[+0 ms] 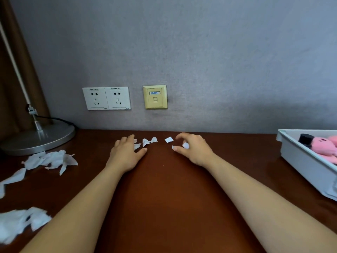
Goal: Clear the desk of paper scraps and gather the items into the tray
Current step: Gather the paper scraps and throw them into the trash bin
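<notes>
The small white torn paper scraps (147,142) lie in a short row on the dark reddish-brown wooden desk (164,189). They sit straight below the yellowed plastic data socket (155,96) on the wall, close to the desk's back edge. They look feather-light, limp and easy to tear or puff away. I judge it best to pinch each one by a lifted corner, or to sweep several together under a flat palm.

My right hand (193,148), below and just right of the socket, has its fingers curled. A crumpled white bit is tucked inside them and another scrap is nipped at the thumb tip. My left hand (127,152), below and just left of the socket, lies flat with straight fingers, resting on a couple of scraps.

Larger crumpled white tissue pieces (51,160) are strewn far left of the socket, in front of the round brushed-metal lamp base (40,137). More lie lower left, toward me.

The pale grey plastic tray (300,161) sits far right of the socket, holding a pink plush toy (326,145). The wall stops any push forward. The bare wood from below the socket across to the tray gives me room to drag scraps, though I must lift over the tray's side.
</notes>
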Demonstrator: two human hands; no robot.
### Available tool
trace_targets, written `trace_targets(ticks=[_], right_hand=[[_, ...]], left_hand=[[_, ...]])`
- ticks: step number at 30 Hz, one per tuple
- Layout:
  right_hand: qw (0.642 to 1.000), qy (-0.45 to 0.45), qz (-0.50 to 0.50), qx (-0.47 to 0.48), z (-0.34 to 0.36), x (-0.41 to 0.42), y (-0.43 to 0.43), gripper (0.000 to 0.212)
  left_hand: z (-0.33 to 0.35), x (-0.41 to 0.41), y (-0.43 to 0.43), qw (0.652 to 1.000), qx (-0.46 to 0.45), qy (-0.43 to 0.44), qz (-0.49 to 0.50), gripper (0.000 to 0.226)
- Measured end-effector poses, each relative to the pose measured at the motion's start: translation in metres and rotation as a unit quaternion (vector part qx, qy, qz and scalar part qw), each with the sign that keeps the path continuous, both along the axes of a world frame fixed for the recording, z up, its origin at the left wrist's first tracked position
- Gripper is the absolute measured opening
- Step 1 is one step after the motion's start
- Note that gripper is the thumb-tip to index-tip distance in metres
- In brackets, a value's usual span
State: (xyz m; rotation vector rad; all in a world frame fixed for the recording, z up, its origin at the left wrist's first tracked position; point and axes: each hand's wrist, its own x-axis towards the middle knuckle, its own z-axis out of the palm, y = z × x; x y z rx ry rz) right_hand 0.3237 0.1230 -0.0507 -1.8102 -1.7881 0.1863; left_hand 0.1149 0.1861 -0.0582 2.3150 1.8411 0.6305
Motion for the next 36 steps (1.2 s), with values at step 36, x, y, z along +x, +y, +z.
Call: trace_targets(ticks=[36], right_hand=[[0.996,-0.086,-0.001,0.012,-0.003,-0.033,0.062,0.050]], left_hand=[[0.000,0.005,0.021,0.988,-0.016,0.043,-0.145,0.053]])
